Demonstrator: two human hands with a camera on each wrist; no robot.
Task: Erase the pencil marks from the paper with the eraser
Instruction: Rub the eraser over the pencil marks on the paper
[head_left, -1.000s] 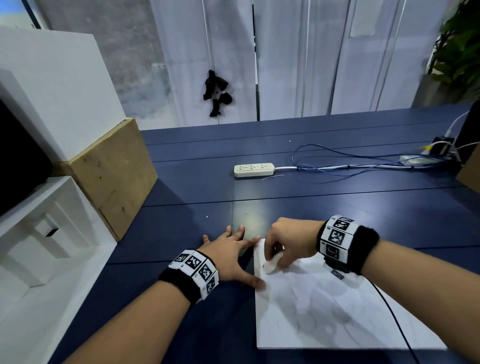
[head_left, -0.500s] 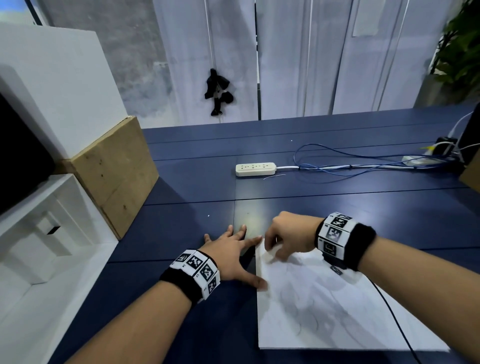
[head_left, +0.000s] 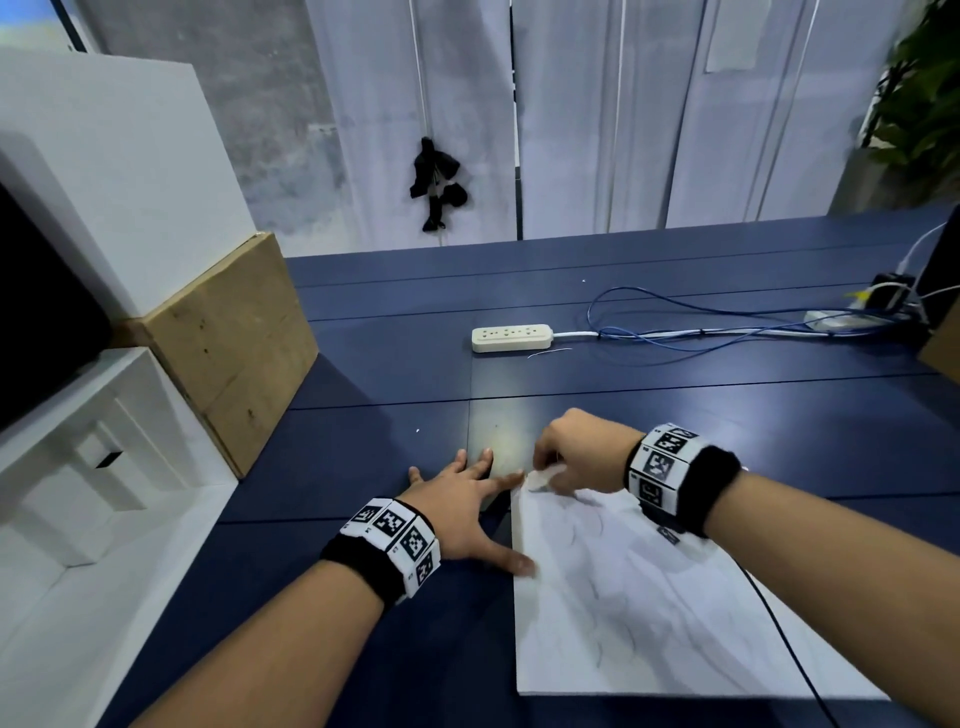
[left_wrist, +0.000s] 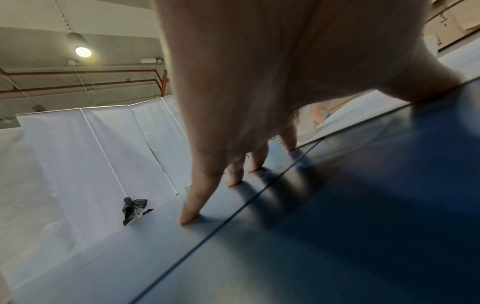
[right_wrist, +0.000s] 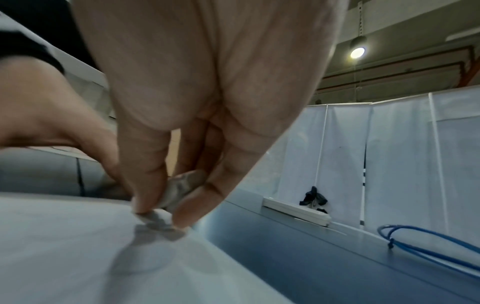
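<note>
A white sheet of paper (head_left: 649, 613) with faint pencil lines lies on the dark blue table (head_left: 395, 374). My right hand (head_left: 563, 457) pinches a small greyish-white eraser (right_wrist: 182, 189) between thumb and fingers and presses it on the paper's far left corner (right_wrist: 78, 246). My left hand (head_left: 467, 504) lies flat with fingers spread on the table, its thumb and forefinger touching the paper's left edge. In the left wrist view its fingertips (left_wrist: 191, 218) press the table surface.
A white power strip (head_left: 511, 338) with blue and white cables (head_left: 727, 332) lies farther back on the table. A wooden box (head_left: 228, 343) and white blocks (head_left: 78, 415) stand at the left. A thin black cable (head_left: 795, 654) crosses the paper's right side.
My right hand with the eraser has shifted away from me, from inside the paper's corner up to its far edge. The left hand has stayed in place.
</note>
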